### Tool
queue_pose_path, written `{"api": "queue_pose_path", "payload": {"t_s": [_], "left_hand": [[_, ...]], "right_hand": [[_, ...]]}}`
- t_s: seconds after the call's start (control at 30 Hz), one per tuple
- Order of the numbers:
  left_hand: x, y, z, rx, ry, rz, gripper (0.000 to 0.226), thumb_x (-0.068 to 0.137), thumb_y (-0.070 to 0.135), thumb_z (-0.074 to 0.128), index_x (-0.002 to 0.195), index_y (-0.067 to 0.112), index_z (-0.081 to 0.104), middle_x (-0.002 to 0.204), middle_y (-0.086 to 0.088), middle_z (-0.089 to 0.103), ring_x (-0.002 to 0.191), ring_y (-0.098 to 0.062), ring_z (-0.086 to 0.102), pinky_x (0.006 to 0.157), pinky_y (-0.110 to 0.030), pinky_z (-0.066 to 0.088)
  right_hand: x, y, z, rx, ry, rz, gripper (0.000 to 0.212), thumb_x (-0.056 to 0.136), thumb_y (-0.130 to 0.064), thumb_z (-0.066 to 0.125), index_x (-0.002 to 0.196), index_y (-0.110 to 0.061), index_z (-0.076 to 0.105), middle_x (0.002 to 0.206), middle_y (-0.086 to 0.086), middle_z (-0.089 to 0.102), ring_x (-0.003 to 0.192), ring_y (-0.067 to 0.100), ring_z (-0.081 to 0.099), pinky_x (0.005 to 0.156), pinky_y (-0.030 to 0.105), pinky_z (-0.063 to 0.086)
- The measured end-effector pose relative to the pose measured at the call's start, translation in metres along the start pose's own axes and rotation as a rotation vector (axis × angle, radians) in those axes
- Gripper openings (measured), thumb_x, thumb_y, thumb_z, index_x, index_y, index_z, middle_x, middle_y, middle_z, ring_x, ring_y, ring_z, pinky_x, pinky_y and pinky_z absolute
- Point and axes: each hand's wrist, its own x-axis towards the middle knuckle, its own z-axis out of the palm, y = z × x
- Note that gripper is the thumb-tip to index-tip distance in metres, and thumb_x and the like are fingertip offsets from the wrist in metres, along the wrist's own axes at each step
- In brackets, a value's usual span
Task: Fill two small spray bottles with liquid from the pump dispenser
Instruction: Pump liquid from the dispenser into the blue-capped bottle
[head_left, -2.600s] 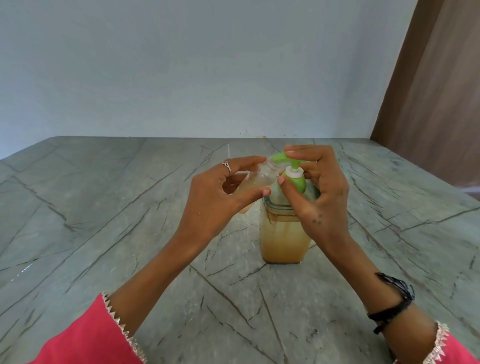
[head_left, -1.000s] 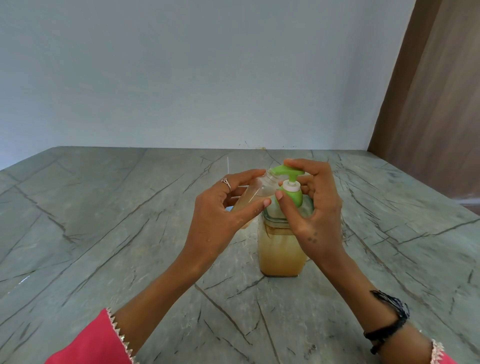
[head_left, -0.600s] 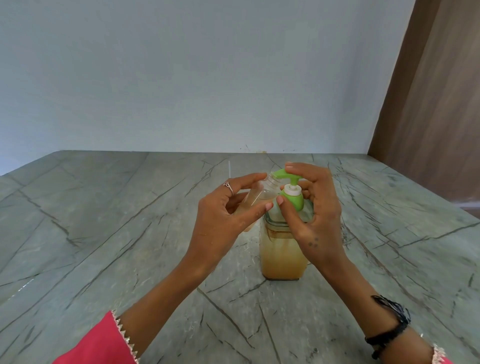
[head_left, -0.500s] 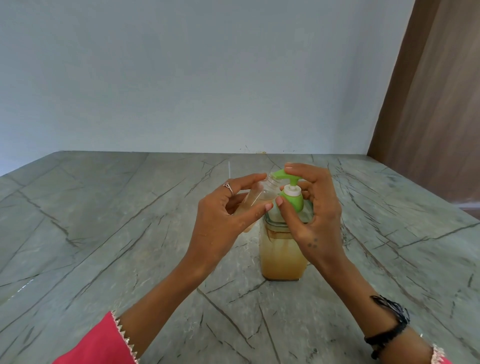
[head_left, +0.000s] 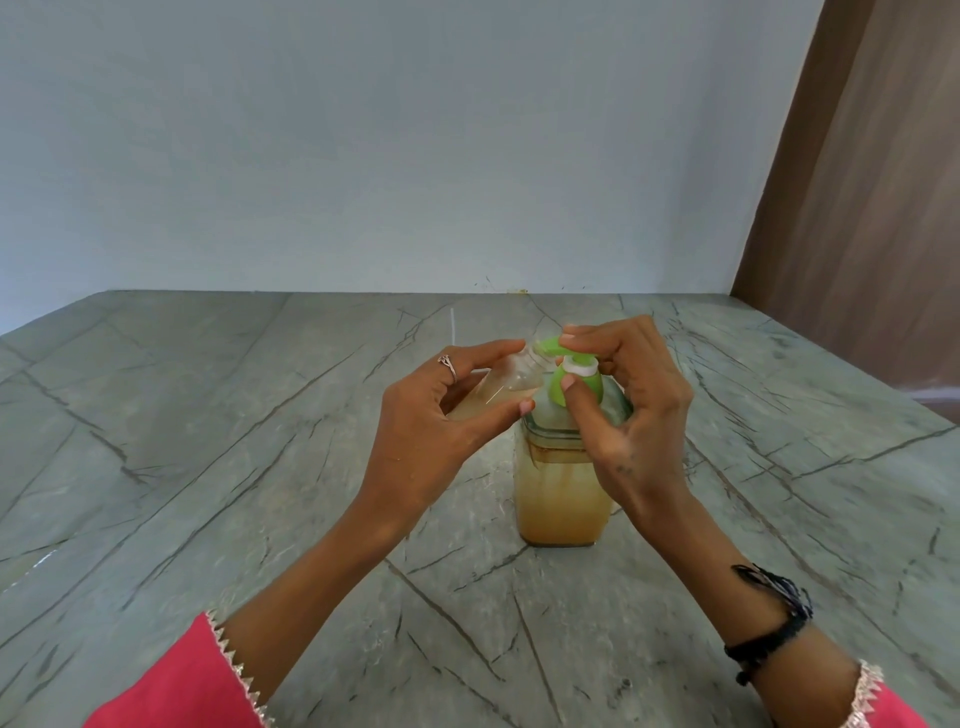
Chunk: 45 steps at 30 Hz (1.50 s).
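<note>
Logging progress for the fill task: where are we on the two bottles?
Done: nothing clearly finished; no filled, capped bottle shows. In hand: the left hand holds one small spray bottle, tilted, mouth at the green pump nozzle, with some pale liquid inside. The right hand has a fingertip on the pump head over the pump dispenser. Left: finish this bottle; a second one is not in view.

Soft, even daylight fills the scene, with only faint shadows on the table. No glare. Focus is fairly sharp; wide-angle distortion bends the table edges and the wall.
</note>
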Motion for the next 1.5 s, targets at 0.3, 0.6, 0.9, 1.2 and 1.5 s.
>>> {"api": "queue_pose_path", "payload": {"t_s": [0.3,0.6,0.9,1.2,1.5], "left_hand": [[0.002,0.004,0.003,-0.034,0.014,-0.013,0.041,0.065,0.034,0.071,0.105,0.039,0.061,0.107,0.01,0.066,0.095,-0.007,0.066,0.068,-0.017,0.055],[0.001,0.003,0.002,-0.004,0.009,0.002,0.041,0.066,0.031,0.071,0.105,0.036,0.061,0.105,0.013,0.066,0.094,-0.001,0.065,0.075,-0.015,0.053],[0.001,0.003,0.0,-0.006,0.01,0.002,0.041,0.064,0.031,0.072,0.104,0.034,0.063,0.102,0.013,0.067,0.09,0.0,0.065,0.074,-0.012,0.052],[0.003,0.004,0.002,-0.027,0.012,-0.008,0.041,0.063,0.034,0.072,0.103,0.039,0.062,0.105,0.013,0.066,0.093,-0.003,0.066,0.074,-0.017,0.054],[0.002,0.001,-0.001,0.014,0.0,-0.004,0.041,0.065,0.028,0.075,0.103,0.034,0.064,0.101,0.011,0.068,0.089,-0.001,0.066,0.076,-0.016,0.054]], "right_hand": [[-0.004,0.001,-0.001,0.042,-0.038,0.015,0.031,0.082,-0.01,0.054,0.112,-0.014,0.055,0.111,0.003,0.057,0.102,0.006,0.056,0.084,0.021,0.047],[0.004,-0.001,-0.001,-0.007,-0.007,-0.014,0.026,0.075,-0.004,0.057,0.097,-0.018,0.057,0.094,0.001,0.056,0.086,-0.004,0.055,0.071,0.012,0.046],[0.003,0.0,0.0,-0.036,-0.006,-0.014,0.024,0.074,-0.001,0.059,0.095,-0.012,0.059,0.094,-0.002,0.055,0.087,-0.005,0.054,0.072,0.011,0.045],[0.0,0.002,0.0,0.083,-0.015,0.012,0.029,0.079,-0.006,0.058,0.107,-0.014,0.056,0.106,-0.008,0.056,0.099,0.004,0.058,0.081,0.021,0.05],[0.006,0.0,-0.001,0.014,0.013,-0.007,0.019,0.074,-0.006,0.057,0.09,-0.016,0.058,0.088,0.001,0.058,0.084,-0.002,0.057,0.07,0.011,0.046]]}}
